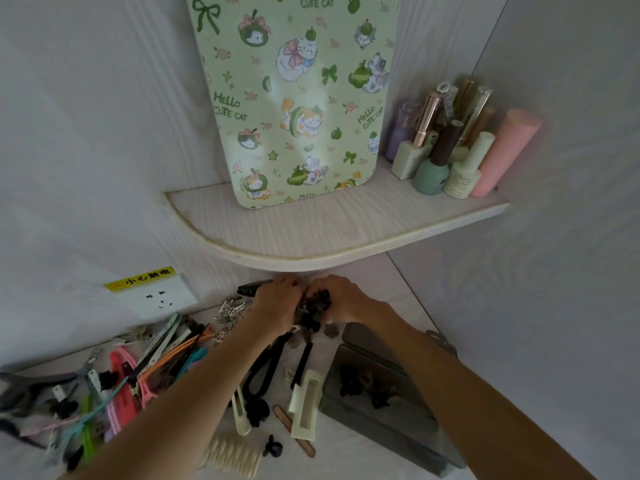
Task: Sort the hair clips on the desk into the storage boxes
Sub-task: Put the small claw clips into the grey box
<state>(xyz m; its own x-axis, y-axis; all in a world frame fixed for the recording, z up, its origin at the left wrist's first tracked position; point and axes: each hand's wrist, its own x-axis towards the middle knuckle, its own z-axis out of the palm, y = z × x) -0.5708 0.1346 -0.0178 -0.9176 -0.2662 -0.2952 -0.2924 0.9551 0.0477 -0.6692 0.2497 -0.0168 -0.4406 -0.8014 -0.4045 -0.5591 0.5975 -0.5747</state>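
Observation:
Both hands meet at the back of the desk, under the shelf. My left hand (277, 303) and my right hand (341, 297) grip a bunch of small dark hair clips (313, 311) between them. A grey translucent storage box (384, 415) lies open to the right, with several small black clips (367, 386) inside. A pile of long coloured hair clips (114, 382) covers the desk's left side. A cream rectangular clip (304, 405), a black loop clip (265, 370) and a tiny black claw clip (272, 446) lie in the middle.
A curved white shelf (311, 233) overhangs the hands; it bears a cat-print mirror back (294, 98) and several cosmetic bottles (446, 147). A wall socket (157, 297) sits at the left. A cream comb clip (235, 457) lies near the front.

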